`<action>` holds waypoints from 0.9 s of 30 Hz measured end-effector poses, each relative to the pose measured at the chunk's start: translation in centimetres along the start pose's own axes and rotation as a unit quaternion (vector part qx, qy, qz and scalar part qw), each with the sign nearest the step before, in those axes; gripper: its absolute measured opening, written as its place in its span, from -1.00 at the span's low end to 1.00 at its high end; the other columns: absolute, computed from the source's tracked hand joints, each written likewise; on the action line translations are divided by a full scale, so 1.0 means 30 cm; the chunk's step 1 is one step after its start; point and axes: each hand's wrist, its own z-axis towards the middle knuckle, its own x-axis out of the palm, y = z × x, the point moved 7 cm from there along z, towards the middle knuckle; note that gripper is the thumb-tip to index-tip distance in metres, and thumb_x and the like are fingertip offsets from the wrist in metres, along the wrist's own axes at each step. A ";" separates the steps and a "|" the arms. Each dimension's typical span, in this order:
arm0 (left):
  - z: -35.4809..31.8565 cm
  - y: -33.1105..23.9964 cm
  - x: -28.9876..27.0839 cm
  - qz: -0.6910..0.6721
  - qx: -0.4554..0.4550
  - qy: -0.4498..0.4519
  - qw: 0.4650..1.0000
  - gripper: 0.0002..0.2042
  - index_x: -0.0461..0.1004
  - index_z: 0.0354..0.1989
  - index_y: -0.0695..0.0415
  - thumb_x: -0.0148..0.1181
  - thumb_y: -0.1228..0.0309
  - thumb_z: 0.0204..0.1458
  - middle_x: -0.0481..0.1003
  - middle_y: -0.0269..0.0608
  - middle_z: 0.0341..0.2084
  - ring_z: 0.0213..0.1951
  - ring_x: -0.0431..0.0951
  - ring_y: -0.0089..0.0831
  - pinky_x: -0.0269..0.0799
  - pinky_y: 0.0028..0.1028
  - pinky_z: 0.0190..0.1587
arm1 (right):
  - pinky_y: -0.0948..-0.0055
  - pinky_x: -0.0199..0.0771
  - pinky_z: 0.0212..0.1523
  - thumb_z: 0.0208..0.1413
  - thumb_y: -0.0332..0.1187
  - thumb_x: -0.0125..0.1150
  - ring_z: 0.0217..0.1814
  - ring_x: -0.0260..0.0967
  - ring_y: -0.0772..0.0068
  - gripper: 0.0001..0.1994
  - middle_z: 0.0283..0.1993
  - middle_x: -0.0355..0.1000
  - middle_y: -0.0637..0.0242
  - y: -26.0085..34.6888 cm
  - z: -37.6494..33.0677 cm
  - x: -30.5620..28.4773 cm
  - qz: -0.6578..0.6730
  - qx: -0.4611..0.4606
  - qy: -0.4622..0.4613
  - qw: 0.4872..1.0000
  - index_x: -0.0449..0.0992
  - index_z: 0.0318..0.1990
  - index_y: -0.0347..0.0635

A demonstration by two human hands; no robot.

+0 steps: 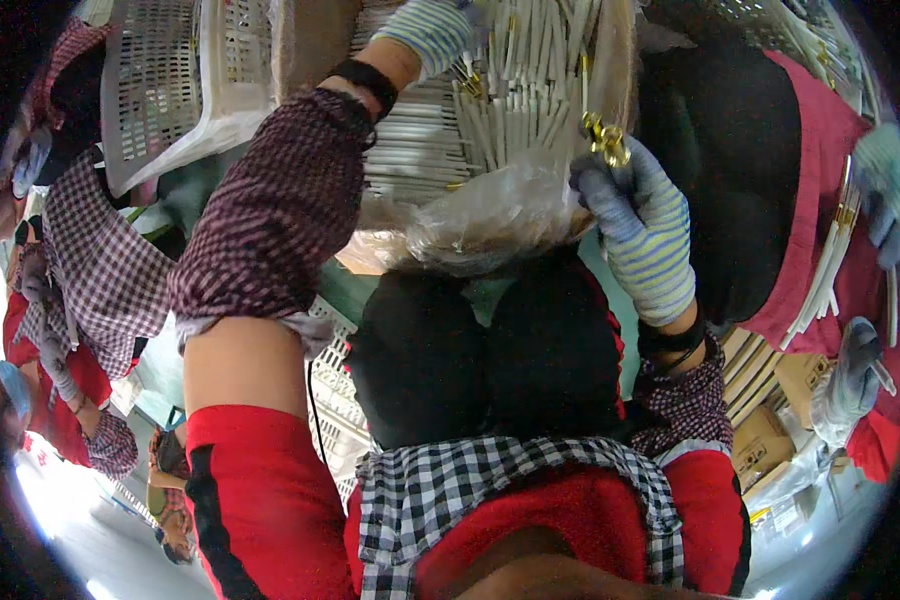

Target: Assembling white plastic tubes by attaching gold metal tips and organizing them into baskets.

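My right hand [648, 235], in a striped knit glove with dark fingertips, is closed around a few pieces with shiny gold-coloured ends [608, 142]. Their lower parts are hidden in the fist. It is at the right edge of a plastic-lined box filled with thin white sticks [415, 135], some with gold-coloured bands. At the box's far side my left hand [428, 38], gloved alike, reaches over the sticks. Its fingers run to the picture's upper edge, so their grip does not show. Clear plastic film [500, 215] hangs over the near rim.
White perforated plastic crates [155, 90] stand left of the box. Close on the right, a person in dark and red clothes has gloved hands, one by a bunch of white sticks [830, 265]. Cardboard boxes [765, 445] lie lower right. Other people are at the left.
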 end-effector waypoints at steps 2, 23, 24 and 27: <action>-0.002 -0.046 0.026 0.122 0.123 -0.258 0.950 -0.74 0.47 -0.09 -0.01 -0.02 0.34 0.06 0.44 -0.19 -0.14 -0.06 0.39 -0.23 0.22 -0.17 0.04 | 0.55 0.37 -0.20 0.07 -0.36 0.17 -0.28 0.36 0.56 -0.62 -0.27 0.46 0.29 0.020 0.000 0.019 0.011 -0.005 0.020 1.000 0.40 0.06 -0.22; 0.002 -0.006 0.061 -0.080 0.045 -0.200 0.975 -0.65 0.45 -0.04 0.01 0.12 0.44 -0.08 0.50 -0.05 -0.18 -0.08 0.46 -0.05 0.32 -0.17 0.02 | 0.55 0.40 -0.19 0.00 -0.30 0.28 -0.26 0.37 0.60 -0.62 -0.26 0.49 0.33 0.050 -0.042 -0.029 0.022 -0.052 -0.038 0.998 0.43 -0.03 -0.23; 0.007 -0.002 0.086 -0.079 0.045 -0.200 0.976 -0.65 0.45 -0.04 0.01 0.12 0.44 -0.08 0.50 -0.05 -0.18 -0.08 0.46 -0.05 0.32 -0.17 0.02 | 0.55 0.40 -0.22 -0.01 -0.29 0.29 -0.29 0.37 0.59 -0.64 -0.29 0.48 0.32 0.049 -0.041 -0.031 -0.011 -0.056 -0.041 0.997 0.43 -0.07 -0.23; 0.004 0.001 0.104 -0.124 -0.002 -0.148 0.981 -0.61 0.43 -0.01 -0.02 0.10 0.45 -0.10 0.48 -0.09 -0.13 -0.03 0.43 -0.08 0.25 -0.15 0.08 | 0.53 0.40 -0.28 -0.03 -0.28 0.30 -0.35 0.37 0.57 -0.67 -0.34 0.47 0.31 0.031 -0.044 -0.028 -0.022 -0.055 -0.051 0.997 0.43 -0.14 -0.24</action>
